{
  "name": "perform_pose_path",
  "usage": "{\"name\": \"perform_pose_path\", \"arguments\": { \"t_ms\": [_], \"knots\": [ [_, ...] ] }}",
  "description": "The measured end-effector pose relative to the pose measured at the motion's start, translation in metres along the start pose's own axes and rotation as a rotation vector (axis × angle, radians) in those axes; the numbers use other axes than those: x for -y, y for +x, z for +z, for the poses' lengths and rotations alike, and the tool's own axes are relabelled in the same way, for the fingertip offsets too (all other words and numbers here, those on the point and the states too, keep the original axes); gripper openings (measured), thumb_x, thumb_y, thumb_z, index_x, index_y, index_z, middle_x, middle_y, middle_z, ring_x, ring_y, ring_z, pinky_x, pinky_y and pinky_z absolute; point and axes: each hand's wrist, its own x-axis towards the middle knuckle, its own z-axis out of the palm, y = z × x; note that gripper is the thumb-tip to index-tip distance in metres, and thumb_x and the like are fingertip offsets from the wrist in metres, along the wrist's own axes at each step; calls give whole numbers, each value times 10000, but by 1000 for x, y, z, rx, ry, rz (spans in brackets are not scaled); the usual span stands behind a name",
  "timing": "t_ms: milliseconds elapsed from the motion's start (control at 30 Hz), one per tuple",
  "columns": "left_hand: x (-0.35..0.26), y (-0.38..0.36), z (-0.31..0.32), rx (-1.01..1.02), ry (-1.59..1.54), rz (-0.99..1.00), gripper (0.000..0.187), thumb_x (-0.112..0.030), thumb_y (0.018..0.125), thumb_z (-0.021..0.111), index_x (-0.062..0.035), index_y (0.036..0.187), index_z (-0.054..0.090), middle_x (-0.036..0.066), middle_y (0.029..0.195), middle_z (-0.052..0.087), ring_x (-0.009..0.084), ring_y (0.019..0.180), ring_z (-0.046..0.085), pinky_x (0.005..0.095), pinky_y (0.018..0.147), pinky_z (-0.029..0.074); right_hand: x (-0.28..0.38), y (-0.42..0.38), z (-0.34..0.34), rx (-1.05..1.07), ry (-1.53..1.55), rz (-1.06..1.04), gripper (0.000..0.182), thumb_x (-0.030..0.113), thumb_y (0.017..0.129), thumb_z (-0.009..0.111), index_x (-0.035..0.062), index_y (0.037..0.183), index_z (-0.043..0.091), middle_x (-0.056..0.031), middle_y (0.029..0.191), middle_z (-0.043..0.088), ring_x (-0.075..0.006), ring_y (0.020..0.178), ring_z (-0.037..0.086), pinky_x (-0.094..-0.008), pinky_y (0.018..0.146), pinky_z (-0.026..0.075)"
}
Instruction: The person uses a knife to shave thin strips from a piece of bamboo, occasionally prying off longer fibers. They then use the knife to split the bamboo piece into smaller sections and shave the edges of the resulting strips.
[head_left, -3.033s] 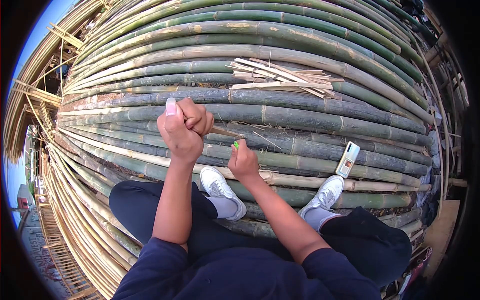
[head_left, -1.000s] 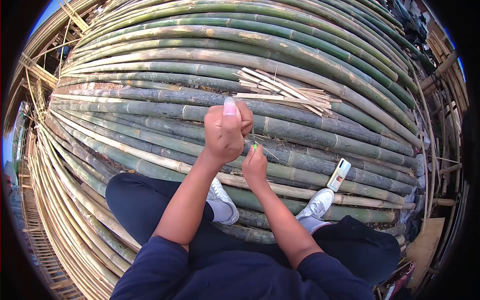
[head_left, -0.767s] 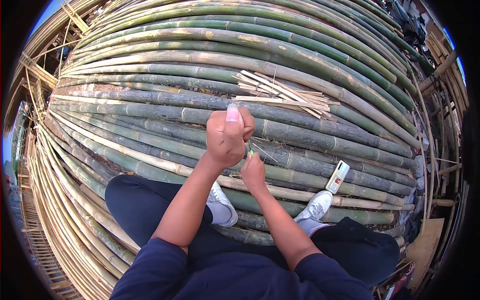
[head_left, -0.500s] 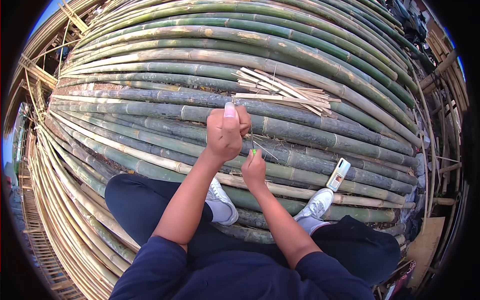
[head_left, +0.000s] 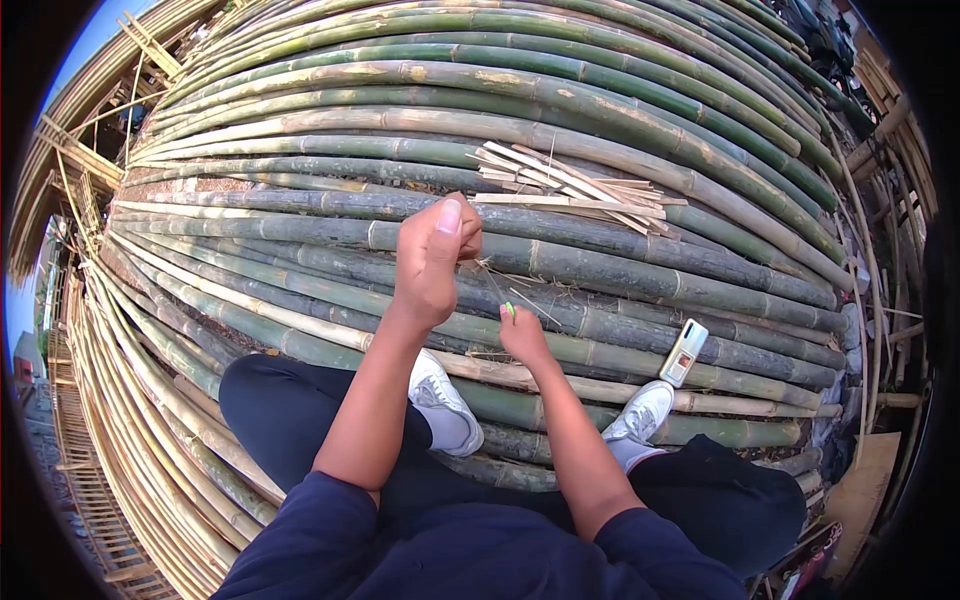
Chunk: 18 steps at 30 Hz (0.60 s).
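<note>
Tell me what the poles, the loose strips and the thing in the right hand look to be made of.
Poles: bamboo, smooth, with ringed joints. Strips: probably split bamboo, pale and matte. Right hand's tool: bright green, perhaps plastic, handle; thin grey blade, likely metal.

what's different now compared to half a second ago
The left hand has moved a little left and the right hand a little right, so the gap between them has widened. The right still grips the green-handled tool; I see nothing newly taken or let go. The pile of strips, the phone and the white shoes stayed put.
</note>
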Motion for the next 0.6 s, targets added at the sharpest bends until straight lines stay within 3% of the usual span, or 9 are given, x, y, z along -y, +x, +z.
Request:
{"name": "perform_pose_path", "arguments": {
  "t_ms": [33, 100, 133, 167, 233, 267, 400, 533, 600],
  "knots": [
    [-2, 1, -1, 3, 1, -2, 337, -264, 970, 290, -58, 709, 346, -6, 626, 276, 104, 567, 265, 256, 542, 250, 0, 4, -7, 81, -18, 8, 366, 282, 944, 447, -40, 844, 589, -275, 752, 609, -466, 752, 591, -509, 681, 449],
    [-6, 6, -3, 72, -3, 50, 262, -288, 978, 280, -61, 878, 367, 15, 750, 313, 113, 691, 296, 255, 659, 274, 1, 15, -23, 130, -4, 85, 381, 293, 948, 440, -43, 847, 588, -258, 723, 608, -445, 729, 598, -497, 676, 449],
    [-3, 9, -12, 164, -115, 111, 275, -327, 995, 358, -54, 1016, 374, 24, 836, 373, 115, 769, 322, 256, 709, 312, 4, 18, -32, 181, 5, 160, 397, 305, 952, 432, -46, 850, 587, -241, 693, 608, -424, 706, 606, -484, 671, 449],
    [-2, 10, -14, 169, -113, 112, 275, -327, 995, 358, -54, 1016, 374, 24, 836, 373, 115, 769, 322, 256, 709, 312, 8, 21, -41, 177, 8, 159, 397, 305, 952, 432, -46, 850, 587, -241, 693, 608, -424, 706, 606, -484, 671, 449],
    [-4, 12, -14, 18, -49, 65, 241, -302, 1001, 380, -62, 1019, 377, 26, 845, 373, 121, 785, 329, 259, 737, 327, 22, 21, -63, 165, 113, 255, 422, 324, 959, 419, -44, 835, 583, -198, 651, 600, -350, 607, 603, -457, 609, 449],
    [-4, 13, -14, 15, -72, 76, 210, -274, 994, 426, -67, 1000, 388, 27, 843, 389, 121, 780, 359, 259, 753, 357, 30, 20, -71, 134, 144, 271, 439, 343, 965, 411, -39, 820, 572, -148, 604, 576, -272, 496, 562, -425, 504, 430],
    [1, 12, -14, 56, -29, 82, 244, -263, 943, 544, -67, 961, 399, 39, 861, 411, 132, 784, 402, 291, 737, 411, 45, 20, -92, 125, 210, 268, 434, 359, 971, 402, -28, 843, 550, -82, 547, 509, -196, 408, 499, -368, 397, 390],
    [-10, 10, -4, -6, 74, 126, 242, -235, 930, 572, -66, 964, 401, 37, 834, 430, 125, 751, 430, 272, 700, 426, 67, 15, -103, 100, 242, 251, 400, 334, 972, 385, -11, 841, 539, -68, 557, 497, -182, 405, 485, -361, 394, 393],
    [-14, 9, -1, -88, 35, 127, 243, -195, 884, 648, -33, 916, 469, 23, 839, 498, 63, 697, 443, 207, 609, 410, 77, 14, -104, 142, 462, 306, 357, 297, 970, 363, 15, 824, 525, -50, 574, 486, -163, 402, 459, -343, 382, 380]
  ]
}}
